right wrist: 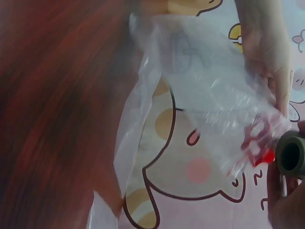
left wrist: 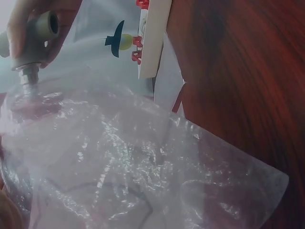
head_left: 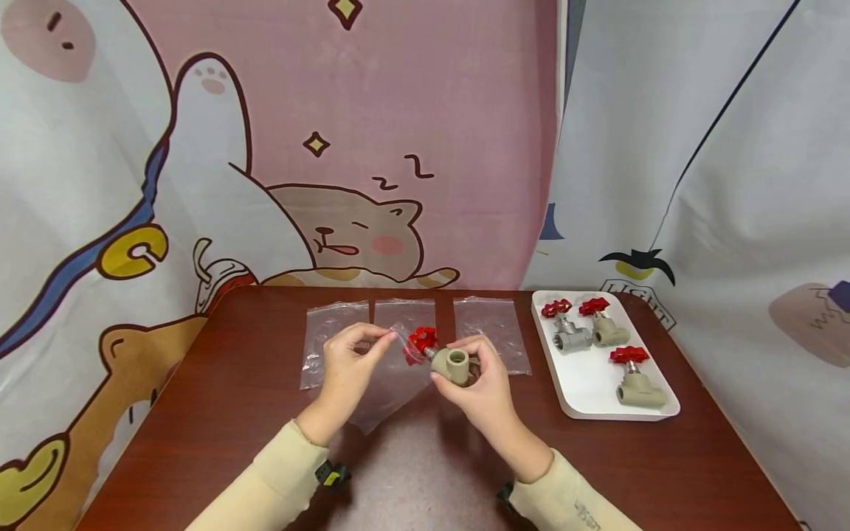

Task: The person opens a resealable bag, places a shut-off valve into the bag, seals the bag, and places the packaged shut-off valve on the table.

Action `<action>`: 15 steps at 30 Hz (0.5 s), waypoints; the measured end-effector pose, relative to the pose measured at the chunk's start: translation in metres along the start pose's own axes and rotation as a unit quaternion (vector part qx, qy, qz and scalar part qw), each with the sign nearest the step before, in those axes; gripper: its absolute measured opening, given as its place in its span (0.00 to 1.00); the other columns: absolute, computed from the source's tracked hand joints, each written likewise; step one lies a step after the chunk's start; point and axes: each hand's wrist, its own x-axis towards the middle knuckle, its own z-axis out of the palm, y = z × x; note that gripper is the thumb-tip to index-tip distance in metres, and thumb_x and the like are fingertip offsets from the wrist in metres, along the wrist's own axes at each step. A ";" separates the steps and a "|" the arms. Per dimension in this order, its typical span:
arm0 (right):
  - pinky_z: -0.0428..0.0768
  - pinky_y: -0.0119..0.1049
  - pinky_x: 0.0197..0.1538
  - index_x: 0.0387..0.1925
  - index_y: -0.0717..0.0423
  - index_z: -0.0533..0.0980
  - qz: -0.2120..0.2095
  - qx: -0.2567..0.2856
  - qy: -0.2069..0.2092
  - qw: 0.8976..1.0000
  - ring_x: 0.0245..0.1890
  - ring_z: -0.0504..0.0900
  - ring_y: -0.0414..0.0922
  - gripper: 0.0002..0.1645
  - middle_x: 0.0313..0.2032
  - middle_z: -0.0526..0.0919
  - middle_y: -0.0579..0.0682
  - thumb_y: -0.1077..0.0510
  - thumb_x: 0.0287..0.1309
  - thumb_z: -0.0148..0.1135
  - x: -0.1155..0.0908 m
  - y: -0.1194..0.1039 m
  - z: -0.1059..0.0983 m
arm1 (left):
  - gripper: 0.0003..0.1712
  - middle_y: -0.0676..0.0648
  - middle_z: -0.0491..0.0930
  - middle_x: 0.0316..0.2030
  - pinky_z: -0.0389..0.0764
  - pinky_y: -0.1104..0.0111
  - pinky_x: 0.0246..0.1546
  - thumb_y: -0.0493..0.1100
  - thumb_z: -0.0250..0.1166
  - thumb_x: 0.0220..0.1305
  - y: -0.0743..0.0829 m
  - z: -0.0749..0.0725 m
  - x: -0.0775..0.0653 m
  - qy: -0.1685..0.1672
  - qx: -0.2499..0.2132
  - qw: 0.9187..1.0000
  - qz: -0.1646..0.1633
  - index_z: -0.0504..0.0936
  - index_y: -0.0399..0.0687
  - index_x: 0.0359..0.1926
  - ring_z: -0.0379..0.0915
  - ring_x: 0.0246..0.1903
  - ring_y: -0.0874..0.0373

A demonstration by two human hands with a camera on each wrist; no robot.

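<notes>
My right hand [head_left: 483,376] grips the olive body of a valve [head_left: 451,364] with a red handwheel, its round port facing up toward me. In the left wrist view, the valve's metal neck [left wrist: 28,76] runs down to the mouth of a clear plastic bag [left wrist: 133,157]. My left hand [head_left: 350,369] pinches the bag's edge between thumb and fingertips, and the bag hangs below. Through the film, the red handwheel [right wrist: 257,143] shows inside the bag's opening in the right wrist view.
At the right, a white tray [head_left: 584,402] holds two olive valves [head_left: 640,391] and a metal valve [head_left: 571,335], all with red handwheels. Clear zip bags [head_left: 491,332] lie flat along the back of the brown table [head_left: 232,413]. A cartoon-print curtain [head_left: 465,147] hangs behind.
</notes>
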 end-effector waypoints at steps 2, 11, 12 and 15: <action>0.78 0.26 0.37 0.35 0.65 0.72 -0.031 -0.010 -0.020 0.999 0.40 0.77 0.35 0.23 0.41 0.78 0.59 0.74 0.35 0.74 0.000 0.002 -0.002 | 0.04 0.42 0.84 0.25 0.79 0.76 0.26 0.32 0.72 0.49 -0.002 -0.001 0.000 -0.001 0.001 1.000 -0.004 0.85 0.36 0.28 0.78 0.22 0.59; 0.77 0.27 0.49 0.39 0.66 0.76 -0.109 0.023 -0.121 0.986 0.46 0.78 0.42 0.24 0.42 0.80 0.62 0.77 0.35 0.73 0.008 0.008 -0.015 | 0.05 0.41 0.84 0.26 0.78 0.79 0.29 0.30 0.72 0.49 -0.003 -0.004 -0.001 -0.011 -0.013 0.999 0.030 0.84 0.35 0.29 0.79 0.24 0.60; 0.76 0.27 0.50 0.40 0.66 0.76 -0.112 0.024 -0.131 0.985 0.46 0.79 0.43 0.24 0.42 0.80 0.62 0.77 0.35 0.73 0.010 0.008 -0.016 | 0.06 0.41 0.84 0.26 0.78 0.79 0.29 0.30 0.72 0.48 -0.003 -0.004 -0.001 -0.014 -0.016 0.999 0.035 0.84 0.35 0.29 0.79 0.24 0.60; 0.75 0.27 0.51 0.41 0.66 0.77 -0.120 0.020 -0.158 0.980 0.46 0.79 0.42 0.25 0.42 0.81 0.61 0.76 0.36 0.73 0.013 0.011 -0.019 | 0.06 0.41 0.84 0.25 0.78 0.79 0.30 0.29 0.72 0.47 -0.003 -0.005 -0.002 -0.029 -0.023 0.998 0.050 0.84 0.35 0.29 0.80 0.24 0.59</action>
